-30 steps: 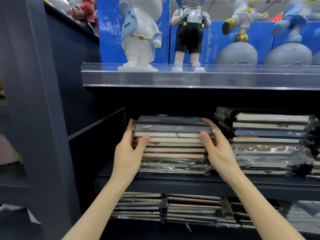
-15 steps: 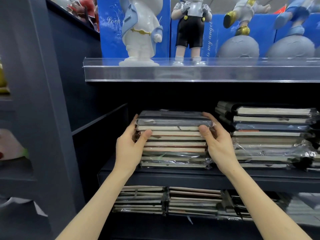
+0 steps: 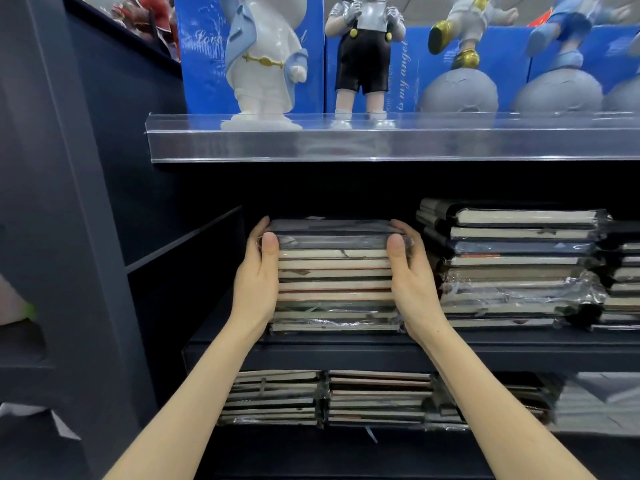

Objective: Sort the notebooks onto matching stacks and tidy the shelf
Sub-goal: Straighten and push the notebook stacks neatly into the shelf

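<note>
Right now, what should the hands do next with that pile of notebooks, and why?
Probably squeeze gently inward to square it up. The left hand and right hand press flat on both sides of the notebook stack, whose wrapped edges look uneven.

Notebook stack in the middle [image 3: 334, 275] is all cream paper edges, with shiny crinkly clear plastic wrap on the top and bottom ones. The dark navy shelf board [image 3: 381, 351] looks matt and smooth. The clear acrylic lip up top [image 3: 381, 143] is glossy, and the white figurine [image 3: 265, 64] has a glazed, ceramic-like shine.
</note>
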A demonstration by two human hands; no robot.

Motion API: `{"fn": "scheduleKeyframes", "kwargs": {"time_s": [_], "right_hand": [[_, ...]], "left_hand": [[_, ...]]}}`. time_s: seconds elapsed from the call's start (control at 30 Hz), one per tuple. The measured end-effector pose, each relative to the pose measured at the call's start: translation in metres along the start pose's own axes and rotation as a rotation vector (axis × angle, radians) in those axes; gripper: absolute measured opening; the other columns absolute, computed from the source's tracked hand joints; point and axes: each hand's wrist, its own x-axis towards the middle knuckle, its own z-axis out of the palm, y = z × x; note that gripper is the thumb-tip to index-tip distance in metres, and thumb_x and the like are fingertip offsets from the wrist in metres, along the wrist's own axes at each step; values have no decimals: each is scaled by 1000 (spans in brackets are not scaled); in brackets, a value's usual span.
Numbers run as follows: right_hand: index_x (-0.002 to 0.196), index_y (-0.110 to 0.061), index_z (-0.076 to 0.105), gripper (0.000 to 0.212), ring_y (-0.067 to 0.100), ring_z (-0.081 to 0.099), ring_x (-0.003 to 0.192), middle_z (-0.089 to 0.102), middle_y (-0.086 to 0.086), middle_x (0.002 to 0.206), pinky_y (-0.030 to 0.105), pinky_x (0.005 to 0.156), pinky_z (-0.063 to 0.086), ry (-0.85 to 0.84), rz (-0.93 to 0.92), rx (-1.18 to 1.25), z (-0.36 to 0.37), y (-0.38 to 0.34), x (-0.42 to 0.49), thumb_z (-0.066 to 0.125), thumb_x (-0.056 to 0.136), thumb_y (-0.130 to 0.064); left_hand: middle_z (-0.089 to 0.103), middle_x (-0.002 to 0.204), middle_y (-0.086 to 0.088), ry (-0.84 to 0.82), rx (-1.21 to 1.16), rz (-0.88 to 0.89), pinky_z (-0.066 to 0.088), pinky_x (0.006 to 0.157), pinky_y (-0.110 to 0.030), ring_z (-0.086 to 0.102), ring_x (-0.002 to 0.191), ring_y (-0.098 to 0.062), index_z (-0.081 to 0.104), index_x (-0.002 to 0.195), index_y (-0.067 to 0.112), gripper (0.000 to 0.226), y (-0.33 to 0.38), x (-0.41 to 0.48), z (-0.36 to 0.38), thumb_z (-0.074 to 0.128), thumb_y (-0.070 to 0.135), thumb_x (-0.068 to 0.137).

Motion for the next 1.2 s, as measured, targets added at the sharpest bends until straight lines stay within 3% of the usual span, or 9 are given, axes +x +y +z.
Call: {"fn": "scheduleKeyframes", "kwargs": {"time_s": [0.1,0.23,0.4,0.5,0.57,0.7,0.83,1.1,1.2], "right_hand": [[130,-35,42,48,-15,44,110,50,-25,118,-1,87,34,8,8,-4,2,-2,-1,38,86,-54],[133,-40,39,52,-2,43,120,48,-19,129,13,99,32,-20,65,21,-3,-7,-4,36,84,-59],[139,-47,31,64,-2,28,136,32,-23,148,26,112,21,-78,172,111,-11,1,-20,33,81,-73],[143,-36,39,88,8,40,135,48,-12,144,42,116,26,-111,289,215,-14,16,-25,41,71,-87],[141,-32,44,90,9,44,132,53,-10,140,41,115,27,-131,337,221,-14,18,-25,42,70,-86],[148,-34,29,107,5,28,140,34,-15,152,34,116,17,-169,392,156,-10,12,-26,42,59,-91],[150,-34,16,92,0,20,136,23,-16,154,37,116,13,-165,425,135,-8,9,-24,32,69,-74],[150,-34,19,93,6,22,141,27,-16,152,32,114,15,-170,433,118,2,8,-23,30,68,-75],[150,-33,24,98,8,26,141,32,-14,152,37,118,17,-160,415,128,2,9,-22,34,64,-81]], "left_hand": [[47,116,26,-2,4,-6,32,84,3,45,99,19,34,142,32,48,0,1,0,27,47,97],[42,137,19,-46,-74,-105,33,105,-25,41,124,-2,29,142,45,64,-1,-2,-7,26,68,83],[67,115,12,-78,-223,-278,41,100,-32,58,113,-8,59,119,39,67,-18,-27,-13,21,75,78],[67,119,10,-108,-263,-313,34,111,-42,57,116,-9,59,119,36,70,-25,-36,-13,19,75,76],[65,122,11,-137,-258,-332,31,113,-41,56,118,-6,56,123,35,70,-27,-37,-15,18,73,77],[66,117,16,-164,-223,-346,31,113,-40,55,117,-3,60,112,41,60,-29,-37,-15,19,71,80],[65,119,17,-156,-214,-341,30,114,-42,53,120,-4,60,111,44,57,-32,-35,-15,21,71,80],[61,127,13,-132,-207,-352,30,114,-42,50,124,-8,56,127,36,73,-33,-25,-19,25,77,74],[67,117,11,-113,-182,-327,37,109,-42,58,115,-9,61,118,36,76,-30,-20,-21,23,82,70]]}}
